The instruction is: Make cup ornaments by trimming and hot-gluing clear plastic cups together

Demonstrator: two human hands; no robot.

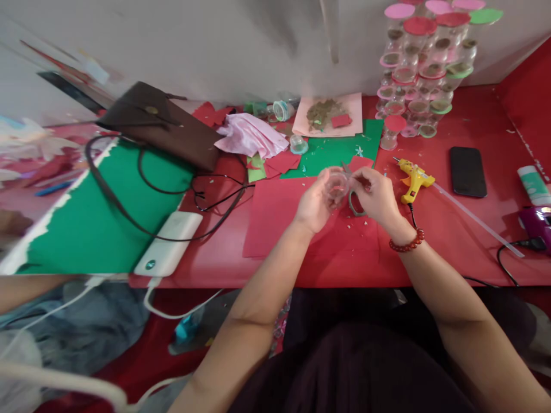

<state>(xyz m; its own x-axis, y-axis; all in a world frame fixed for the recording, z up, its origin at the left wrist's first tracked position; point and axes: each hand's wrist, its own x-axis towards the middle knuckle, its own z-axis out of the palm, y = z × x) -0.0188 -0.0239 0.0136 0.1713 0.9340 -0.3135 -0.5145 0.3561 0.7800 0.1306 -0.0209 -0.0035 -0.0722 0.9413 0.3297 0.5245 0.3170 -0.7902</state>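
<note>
We saw the left hand (314, 203) grasp a cup (336, 187) over the near red paper (275, 213), apparently to steady it, while the right hand (377, 194) curled at the cup's right side beside the scissors (352, 205), though whether it gripped them we could not tell.

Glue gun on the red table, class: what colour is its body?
Yellow; the glue gun shows best in the head view.
</note>
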